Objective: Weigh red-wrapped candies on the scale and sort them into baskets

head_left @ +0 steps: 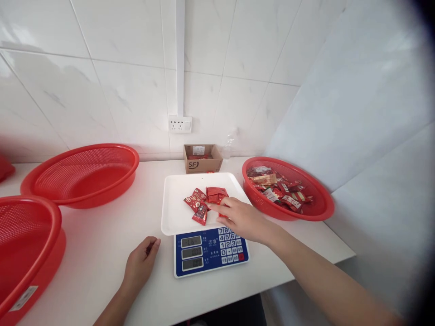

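Observation:
Over the white weighing tray (173,217) reaches my right hand (238,215), its fingers stretched out and apart. The fingertips are at several small red snack packets (198,201), and part of this group is hidden under the hand. A larger-looking red packet (216,194) lies just behind the fingers. The tray sits on a digital scale with a blue panel (212,253), number keys and three displays. My left hand (141,260) rests on the table to the left of the scale, fingers curled in and nothing visible in them.
A red basket (288,213) of mixed packets stands to the right, beside the wall. Two more red baskets (112,188) are on the left. Behind the tray sit a cardboard box (204,165) with red packets and a clear plastic bottle (230,144). The white table's (272,280) front edge runs below.

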Tool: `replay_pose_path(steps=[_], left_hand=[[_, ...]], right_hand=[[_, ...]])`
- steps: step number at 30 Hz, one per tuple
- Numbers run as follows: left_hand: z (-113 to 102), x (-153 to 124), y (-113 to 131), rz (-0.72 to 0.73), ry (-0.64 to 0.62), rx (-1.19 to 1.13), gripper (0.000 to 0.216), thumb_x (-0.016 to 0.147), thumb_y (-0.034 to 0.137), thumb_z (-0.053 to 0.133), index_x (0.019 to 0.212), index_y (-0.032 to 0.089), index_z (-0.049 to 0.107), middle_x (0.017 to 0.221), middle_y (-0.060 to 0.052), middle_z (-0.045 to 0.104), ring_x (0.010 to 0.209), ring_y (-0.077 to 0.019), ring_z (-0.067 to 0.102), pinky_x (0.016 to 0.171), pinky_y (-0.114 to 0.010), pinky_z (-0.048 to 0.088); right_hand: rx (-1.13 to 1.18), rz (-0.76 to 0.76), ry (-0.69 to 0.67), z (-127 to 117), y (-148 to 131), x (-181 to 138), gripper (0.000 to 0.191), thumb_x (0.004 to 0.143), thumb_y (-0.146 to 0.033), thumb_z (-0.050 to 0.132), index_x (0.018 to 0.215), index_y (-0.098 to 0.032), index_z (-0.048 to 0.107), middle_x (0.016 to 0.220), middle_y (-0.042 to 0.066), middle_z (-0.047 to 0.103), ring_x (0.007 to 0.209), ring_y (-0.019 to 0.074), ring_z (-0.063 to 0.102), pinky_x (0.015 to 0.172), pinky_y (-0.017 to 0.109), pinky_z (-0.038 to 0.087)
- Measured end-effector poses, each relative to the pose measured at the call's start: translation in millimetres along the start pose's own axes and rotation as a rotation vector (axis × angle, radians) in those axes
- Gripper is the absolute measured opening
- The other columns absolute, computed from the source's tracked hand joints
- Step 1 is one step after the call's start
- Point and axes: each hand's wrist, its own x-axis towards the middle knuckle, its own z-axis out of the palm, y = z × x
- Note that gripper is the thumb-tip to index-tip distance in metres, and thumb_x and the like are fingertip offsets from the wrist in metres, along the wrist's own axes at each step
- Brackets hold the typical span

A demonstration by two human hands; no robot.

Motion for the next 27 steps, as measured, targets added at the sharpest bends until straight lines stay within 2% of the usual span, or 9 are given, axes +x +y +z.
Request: replay_pose_path(steps=[2, 5, 14, 18, 22, 27], left_hand=[[-0.3, -0.4, 1.1, 0.002, 0.009, -0.003, 0.032, 0.081, 0.051, 0.04, 0.075, 0.023, 0.056, 0.065, 0.003, 0.06, 0.057, -0.0156, 0.055, 0.056, -0.026, 0.045], [-0.7, -1.8, 2.8, 0.007, 0.01, -0.013, 0.033, 0.082, 0.051, 0.039, 0.075, 0.023, 0.055, 0.063, 0.003, 0.059, 0.057, -0.0155, 0.055, 0.055, -0.026, 0.044], [-1.1, -0.8, 1.7, -0.012, -0.023, -0.008, 0.033, 0.082, 0.052, 0.038, 0.077, 0.024, 0.054, 0.068, 0.002, 0.061, 0.061, -0.0165, 0.056, 0.058, -0.027, 0.045], [-1.4, -0.8, 2.2, -0.01, -0.021, -0.018, 0.033, 0.082, 0.052, 0.038, 0.077, 0.024, 0.055, 0.069, 0.002, 0.062, 0.061, -0.0165, 0.057, 0.058, -0.027, 0.045], [-2.2, -2.7, 4.4, -0.017, -0.03, -0.027, 0.034, 0.082, 0.052, 0.038, 0.076, 0.024, 0.055, 0.068, 0.002, 0.061, 0.061, -0.0162, 0.056, 0.057, -0.026, 0.045], [-2.2, -3.2, 5.1, -0.027, -0.022, -0.04, 0.033, 0.081, 0.052, 0.04, 0.076, 0.024, 0.056, 0.069, 0.002, 0.062, 0.062, -0.0161, 0.056, 0.059, -0.026, 0.045]], right_hand=[[-0.029, -0.041, -0.004, 3.3, -7.5, 6.5, 0.044, 0.088, -0.031, 0.046, 0.132, -0.029, 0.044, 0.099, 0.007, 0.055, 0.089, 0.0196, 0.053, 0.068, 0.03, 0.044], [-0.04, -0.063, 0.002, 10.3, -11.5, 14.6, 0.04, 0.088, -0.033, 0.046, 0.128, -0.029, 0.049, 0.096, 0.007, 0.055, 0.087, 0.0199, 0.053, 0.069, 0.03, 0.043], [0.013, -0.01, -0.029, 11.3, -2.9, 12.3, 0.034, 0.088, -0.032, 0.047, 0.12, -0.027, 0.058, 0.091, 0.006, 0.055, 0.084, 0.0177, 0.053, 0.064, 0.027, 0.04], [0.042, 0.024, 0.056, 11.4, -4.5, 13.4, 0.032, 0.089, -0.029, 0.044, 0.117, -0.025, 0.059, 0.097, 0.006, 0.057, 0.09, 0.0178, 0.054, 0.068, 0.028, 0.042], [0.049, 0.068, 0.138, 15.1, -3.2, 18.4, 0.028, 0.09, -0.03, 0.042, 0.103, -0.023, 0.066, 0.096, 0.006, 0.059, 0.09, 0.0163, 0.055, 0.069, 0.027, 0.042], [0.024, 0.094, 0.07, 21.1, -0.6, 21.2, 0.027, 0.089, -0.029, 0.044, 0.084, -0.022, 0.069, 0.086, 0.004, 0.058, 0.081, 0.0149, 0.056, 0.065, 0.026, 0.041]])
